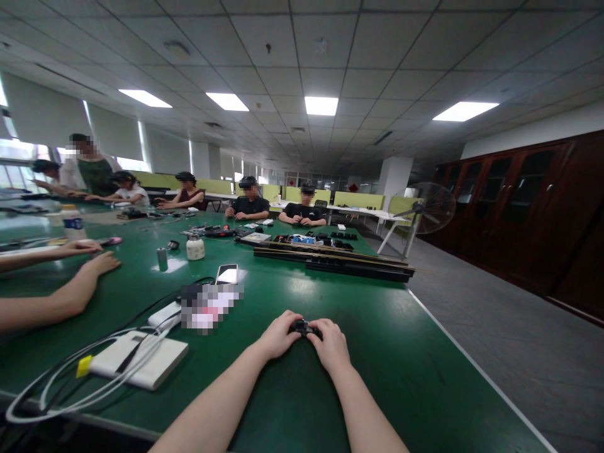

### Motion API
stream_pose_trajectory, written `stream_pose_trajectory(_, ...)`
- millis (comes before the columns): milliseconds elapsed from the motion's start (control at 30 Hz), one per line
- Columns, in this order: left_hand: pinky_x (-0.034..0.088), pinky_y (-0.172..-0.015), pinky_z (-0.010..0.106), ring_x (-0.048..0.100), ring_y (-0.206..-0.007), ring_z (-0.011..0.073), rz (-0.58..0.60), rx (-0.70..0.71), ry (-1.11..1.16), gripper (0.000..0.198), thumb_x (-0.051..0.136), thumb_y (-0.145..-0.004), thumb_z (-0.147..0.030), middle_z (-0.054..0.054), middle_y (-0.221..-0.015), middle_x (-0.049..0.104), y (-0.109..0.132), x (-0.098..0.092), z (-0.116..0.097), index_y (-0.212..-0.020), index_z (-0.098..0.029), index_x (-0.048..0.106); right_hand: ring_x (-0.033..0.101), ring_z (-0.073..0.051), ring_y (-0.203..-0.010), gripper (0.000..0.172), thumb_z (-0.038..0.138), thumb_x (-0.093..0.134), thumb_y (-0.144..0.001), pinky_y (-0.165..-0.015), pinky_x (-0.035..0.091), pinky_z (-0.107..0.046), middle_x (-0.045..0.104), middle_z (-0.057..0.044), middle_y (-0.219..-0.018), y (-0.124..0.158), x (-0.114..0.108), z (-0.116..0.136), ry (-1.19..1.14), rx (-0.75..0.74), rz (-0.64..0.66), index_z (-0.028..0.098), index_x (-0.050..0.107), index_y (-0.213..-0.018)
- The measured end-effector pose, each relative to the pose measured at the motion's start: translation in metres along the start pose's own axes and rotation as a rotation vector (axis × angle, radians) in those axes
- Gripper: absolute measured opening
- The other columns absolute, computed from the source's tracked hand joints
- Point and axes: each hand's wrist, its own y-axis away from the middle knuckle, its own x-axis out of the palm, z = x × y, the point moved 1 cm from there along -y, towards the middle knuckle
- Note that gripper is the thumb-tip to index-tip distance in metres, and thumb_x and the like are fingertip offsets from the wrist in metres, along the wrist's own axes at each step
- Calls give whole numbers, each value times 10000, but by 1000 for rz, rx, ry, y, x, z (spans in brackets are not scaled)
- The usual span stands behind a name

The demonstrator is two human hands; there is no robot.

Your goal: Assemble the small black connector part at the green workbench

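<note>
Between my two hands is a small black device (304, 326) with a few lighter parts, just above or on the green tabletop (302, 390). Its exact kind is too small to make out. My left hand (280, 333) grips the device's left end, thumb toward me and fingers curled over the far side. At the right end, my right hand (331, 341) holds it in the same way, with the thumb along the near edge. Fingers cover both ends of the device, so only its middle shows.
To the left lie a white box (141, 358), looped white cables (61, 371) and a white phone-like device (227, 274). Long black rails (340, 261) lie across the table ahead. A co-worker's forearms (56, 296) rest at the left. A jar (195, 248) stands farther back.
</note>
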Motion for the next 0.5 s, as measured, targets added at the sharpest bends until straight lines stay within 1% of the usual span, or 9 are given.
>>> stream_pose_trajectory(167,434,-876,287,555,-935,179,-1,7,7,367,567,-740,-168,50,-1050,552,0,0,-1,-1106,-200,558,559,-210,-914,199,258,601,-729,-762,425,-314,642,-21,-982,0,2,-1,12,-14,-16,309,670,-909)
stream_pose_trajectory(500,428,-894,291,555,-964,187,-7,-3,9,374,569,-738,-168,57,-1075,560,1,-1,-3,-1110,-201,564,548,-215,-940,194,233,584,-743,-770,407,-324,635,-21,-1006,2,-2,6,55,-19,6,303,651,-911)
